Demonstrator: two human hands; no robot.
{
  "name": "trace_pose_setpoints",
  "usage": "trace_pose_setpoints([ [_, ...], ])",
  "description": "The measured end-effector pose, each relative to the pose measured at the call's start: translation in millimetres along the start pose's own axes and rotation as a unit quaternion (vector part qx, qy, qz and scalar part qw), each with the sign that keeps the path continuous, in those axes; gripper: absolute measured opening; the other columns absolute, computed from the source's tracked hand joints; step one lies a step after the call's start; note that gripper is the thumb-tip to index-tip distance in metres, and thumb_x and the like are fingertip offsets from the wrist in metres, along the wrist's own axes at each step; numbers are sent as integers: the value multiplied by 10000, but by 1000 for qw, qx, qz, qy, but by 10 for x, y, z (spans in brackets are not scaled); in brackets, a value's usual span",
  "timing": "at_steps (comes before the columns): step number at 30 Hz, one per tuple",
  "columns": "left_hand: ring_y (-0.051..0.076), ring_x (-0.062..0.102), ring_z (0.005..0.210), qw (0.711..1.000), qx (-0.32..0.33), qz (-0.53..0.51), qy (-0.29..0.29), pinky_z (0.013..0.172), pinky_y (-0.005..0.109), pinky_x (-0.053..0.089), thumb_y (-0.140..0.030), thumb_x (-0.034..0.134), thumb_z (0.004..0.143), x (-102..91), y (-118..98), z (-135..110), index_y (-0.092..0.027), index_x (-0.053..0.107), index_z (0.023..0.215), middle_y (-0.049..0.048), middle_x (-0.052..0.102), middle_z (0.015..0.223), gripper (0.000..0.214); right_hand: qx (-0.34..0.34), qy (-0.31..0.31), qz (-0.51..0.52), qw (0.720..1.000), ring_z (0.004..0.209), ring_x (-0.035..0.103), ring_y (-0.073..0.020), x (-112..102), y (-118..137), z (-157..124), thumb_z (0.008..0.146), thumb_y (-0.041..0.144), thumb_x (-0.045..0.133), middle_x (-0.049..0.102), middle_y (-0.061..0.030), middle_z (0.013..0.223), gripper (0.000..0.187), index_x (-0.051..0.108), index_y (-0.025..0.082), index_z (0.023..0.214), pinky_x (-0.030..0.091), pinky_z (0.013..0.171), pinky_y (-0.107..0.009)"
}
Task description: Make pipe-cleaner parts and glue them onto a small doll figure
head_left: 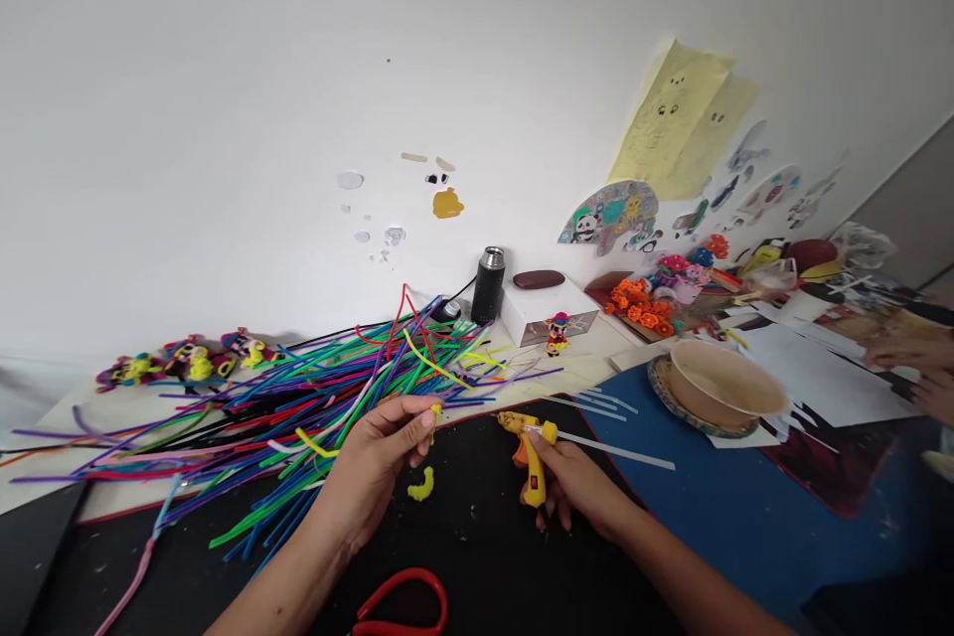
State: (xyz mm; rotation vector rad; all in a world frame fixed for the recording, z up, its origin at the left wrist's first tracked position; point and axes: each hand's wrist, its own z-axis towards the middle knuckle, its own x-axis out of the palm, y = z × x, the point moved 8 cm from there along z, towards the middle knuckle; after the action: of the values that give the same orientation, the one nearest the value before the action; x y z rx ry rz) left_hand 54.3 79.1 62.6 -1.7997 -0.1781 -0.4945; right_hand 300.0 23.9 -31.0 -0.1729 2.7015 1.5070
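My left hand (392, 447) pinches a small piece of yellow pipe cleaner (436, 410) between thumb and forefinger. My right hand (570, 477) is wrapped round a yellow hot glue gun (534, 467), whose nozzle points left toward the left hand, a short way apart from it. A clear glue stick (618, 449) juts out of the back of the gun. Below the left hand, a curved yellow pipe cleaner piece (421, 485) lies on the black mat (477, 556). Red-handled scissors (402, 601) are partly cut off at the bottom edge.
Many coloured pipe cleaners (298, 407) are heaped at the left and middle. Behind stand a black flask (488, 288), a white box (548, 308) and a small figure (556, 333). A pink bowl (726, 383) and spare glue sticks (596, 402) sit right. Another person's hands (913, 358) show far right.
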Motion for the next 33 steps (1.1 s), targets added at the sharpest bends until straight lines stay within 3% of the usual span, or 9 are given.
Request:
trace_pose_setpoints([
  [3, 83, 477, 559, 1000, -2, 5, 3, 551, 202, 366, -449, 995, 585, 16, 5, -31, -184, 831, 846, -19, 602, 609, 406, 11, -15, -92, 996, 339, 587, -125, -153, -87, -47, 990, 694, 452, 680, -35, 537, 566, 615, 177, 824, 278, 298, -170],
  [7, 85, 454, 565, 1000, 6, 10, 9, 544, 203, 356, -459, 985, 598, 41, 13, -37, -186, 826, 850, -24, 586, 606, 404, -18, -28, -160, 987, 285, 369, -72, -226, -69, -211, 911, 700, 588, 479, 63, 371, 554, 615, 188, 700, 212, 336, -188],
  [10, 86, 443, 569, 1000, 0, 20, 23, 545, 203, 354, -483, 970, 621, 94, 60, -26, -184, 821, 857, -28, 576, 601, 409, -33, 19, -66, 997, 323, 284, -65, -21, 42, -359, 868, 724, 626, 420, 103, 380, 553, 658, 178, 791, 196, 364, -202],
  [14, 84, 441, 557, 999, 1, 38, 29, 532, 200, 334, -495, 960, 635, 174, 125, -26, -186, 823, 869, -36, 555, 580, 410, -103, 47, 68, 991, 371, 287, -58, 383, 358, -424, 832, 669, 732, 468, 94, 436, 534, 705, 143, 917, 163, 391, -210],
  [17, 83, 447, 567, 998, 20, 51, 24, 545, 202, 355, -488, 956, 643, 195, 145, -50, -188, 831, 868, -28, 581, 610, 396, -138, 85, 214, 963, 368, 231, -43, 702, 520, -368, 832, 585, 790, 425, 114, 432, 466, 708, 139, 940, 133, 399, -211],
  [21, 81, 455, 587, 997, 37, 68, 17, 554, 201, 373, -474, 948, 666, 146, 195, -87, -196, 838, 878, -5, 651, 696, 366, -132, 138, 341, 921, 359, 215, -28, 1002, 607, -294, 829, 506, 839, 420, 122, 457, 401, 699, 152, 956, 105, 398, -207],
  [26, 103, 532, 655, 991, 73, 109, 26, 596, 205, 424, -419, 908, 747, 109, 208, -113, -213, 842, 907, 19, 723, 789, 269, -115, 178, 411, 887, 352, 205, -21, 1141, 679, -277, 806, 433, 885, 431, 127, 461, 360, 685, 162, 932, 104, 384, -197],
  [30, 174, 661, 828, 982, 115, 144, 38, 760, 262, 517, -401, 867, 802, 138, 141, -124, -227, 838, 915, 43, 770, 880, 209, -102, 195, 433, 874, 348, 195, -19, 1181, 677, -262, 815, 399, 885, 426, 130, 459, 330, 684, 161, 923, 112, 378, -192],
  [33, 184, 676, 835, 968, 155, 192, 45, 766, 276, 528, -370, 834, 841, 155, 75, -141, -235, 832, 936, 40, 758, 883, 165, -95, 205, 440, 869, 348, 183, -19, 1195, 665, -247, 824, 387, 879, 420, 133, 456, 315, 685, 158, 916, 111, 374, -190],
])
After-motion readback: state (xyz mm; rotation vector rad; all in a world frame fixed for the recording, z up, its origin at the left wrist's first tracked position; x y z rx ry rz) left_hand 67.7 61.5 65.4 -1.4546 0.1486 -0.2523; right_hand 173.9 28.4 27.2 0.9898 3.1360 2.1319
